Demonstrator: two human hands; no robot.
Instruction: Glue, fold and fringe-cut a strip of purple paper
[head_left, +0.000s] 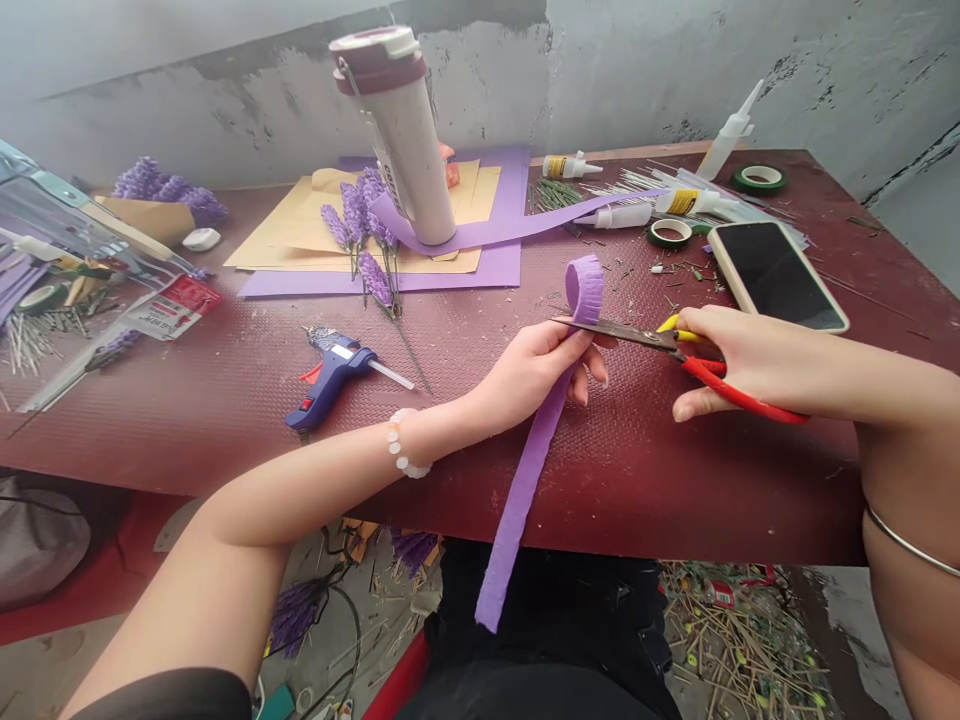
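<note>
Pinched between the thumb and fingers of my left hand (pixel 541 368) is a long purple crepe paper strip (pixel 523 490). Its upper end curls over and carries a fringe of fine cuts; the lower end hangs past the table's front edge. My right hand (pixel 731 352) grips scissors (pixel 643 336) with red and yellow handles. The blades lie across the strip just above my left fingers, and their tips are partly hidden by the paper. To the left of my left hand, a blue glue gun (pixel 330 378) with a glue stick in it lies on the table.
A white tumbler (pixel 409 140) stands on yellow and purple paper sheets (pixel 270 284), beside purple flowers (pixel 375 278). Glue bottles (pixel 621 215), green tape rolls (pixel 670 233) and a phone (pixel 780 275) lie at the right. A clear plastic box (pixel 90 225) stands left.
</note>
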